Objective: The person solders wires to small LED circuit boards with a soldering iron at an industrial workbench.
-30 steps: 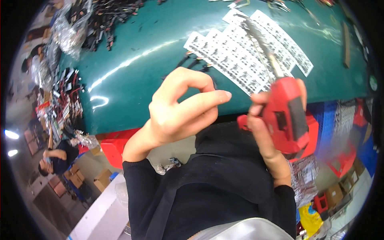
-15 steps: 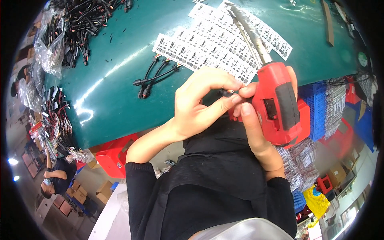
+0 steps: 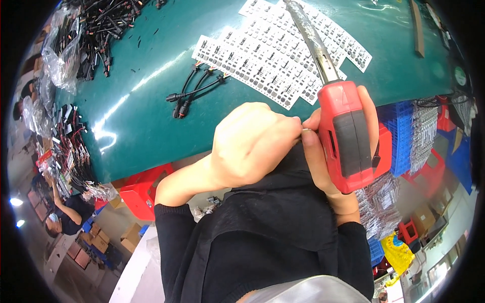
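My right hand is closed round a red and black soldering gun, whose long metal tip points away over the table. My left hand is curled with its back upward, and its fingertips meet my right thumb and finger beside the gun. The short black cable in it, glimpsed half a second ago, is now hidden behind the fingers. Beyond my hands lie overlapping white circuit board panels with small dark parts in rows. Several black connector cables lie at the panels' left corner, with thin coloured wires at their ends.
The green table carries a heap of black cables and clear plastic bags far left. A wire bundle hangs by its left edge. Red stools, blue crates and a person are around.
My left hand has rolled over so its back faces up, covering the cable end. The soldering gun has tilted slightly. The person at far left has shifted.
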`<state>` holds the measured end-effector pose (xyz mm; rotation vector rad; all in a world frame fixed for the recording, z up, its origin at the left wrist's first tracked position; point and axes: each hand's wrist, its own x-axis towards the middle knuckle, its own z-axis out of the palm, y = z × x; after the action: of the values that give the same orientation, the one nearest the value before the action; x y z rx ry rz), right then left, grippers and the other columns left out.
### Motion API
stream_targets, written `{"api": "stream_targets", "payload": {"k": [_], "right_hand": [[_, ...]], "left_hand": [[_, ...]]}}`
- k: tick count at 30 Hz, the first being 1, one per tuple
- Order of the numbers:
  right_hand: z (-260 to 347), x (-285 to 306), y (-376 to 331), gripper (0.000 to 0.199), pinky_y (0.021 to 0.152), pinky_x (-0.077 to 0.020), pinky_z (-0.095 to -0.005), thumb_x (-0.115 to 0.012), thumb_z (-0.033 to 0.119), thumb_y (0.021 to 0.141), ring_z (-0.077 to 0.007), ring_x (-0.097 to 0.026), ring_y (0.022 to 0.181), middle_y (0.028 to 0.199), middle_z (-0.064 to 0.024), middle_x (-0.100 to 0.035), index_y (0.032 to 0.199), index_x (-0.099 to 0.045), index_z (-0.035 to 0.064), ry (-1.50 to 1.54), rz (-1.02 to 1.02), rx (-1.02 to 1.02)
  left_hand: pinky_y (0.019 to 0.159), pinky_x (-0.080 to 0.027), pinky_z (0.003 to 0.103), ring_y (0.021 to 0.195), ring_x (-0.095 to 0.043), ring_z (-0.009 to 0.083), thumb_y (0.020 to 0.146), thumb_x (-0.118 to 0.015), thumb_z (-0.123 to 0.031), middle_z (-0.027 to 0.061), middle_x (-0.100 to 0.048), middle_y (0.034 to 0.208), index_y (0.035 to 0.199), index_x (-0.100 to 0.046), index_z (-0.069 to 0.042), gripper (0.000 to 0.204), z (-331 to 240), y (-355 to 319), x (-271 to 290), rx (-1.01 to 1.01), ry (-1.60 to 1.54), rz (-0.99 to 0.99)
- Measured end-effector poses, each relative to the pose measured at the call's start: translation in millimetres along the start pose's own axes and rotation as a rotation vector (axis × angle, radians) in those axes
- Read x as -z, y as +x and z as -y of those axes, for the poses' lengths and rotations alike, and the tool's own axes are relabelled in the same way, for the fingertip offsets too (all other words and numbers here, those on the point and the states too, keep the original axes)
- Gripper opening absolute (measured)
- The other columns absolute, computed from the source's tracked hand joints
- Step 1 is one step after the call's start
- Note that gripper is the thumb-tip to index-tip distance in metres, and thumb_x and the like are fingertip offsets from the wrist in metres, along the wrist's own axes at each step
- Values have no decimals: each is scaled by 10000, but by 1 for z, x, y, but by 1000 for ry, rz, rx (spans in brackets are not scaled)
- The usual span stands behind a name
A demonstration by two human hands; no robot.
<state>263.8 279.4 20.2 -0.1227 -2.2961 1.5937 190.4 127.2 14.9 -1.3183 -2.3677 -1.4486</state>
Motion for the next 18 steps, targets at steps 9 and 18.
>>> {"api": "stream_targets", "payload": {"k": [9,18], "right_hand": [[5,-5,4,749,770,-489,-302,-614,-26,797,-166,-591,794,894,-117,-573,1381,-146,-30,390,38,-127],[1,-17,0,776,769,-489,-306,-620,-17,800,-164,-592,794,895,-111,-562,1388,-115,-7,521,10,-180]], "left_hand": [[530,-483,295,597,-598,231,634,-732,70,114,-626,750,927,-604,36,322,-3,-8,5,38,-147,-129],[509,-481,264,587,-614,202,659,-707,107,125,-631,731,936,-590,45,307,-8,-17,-2,173,-247,-242]]}}
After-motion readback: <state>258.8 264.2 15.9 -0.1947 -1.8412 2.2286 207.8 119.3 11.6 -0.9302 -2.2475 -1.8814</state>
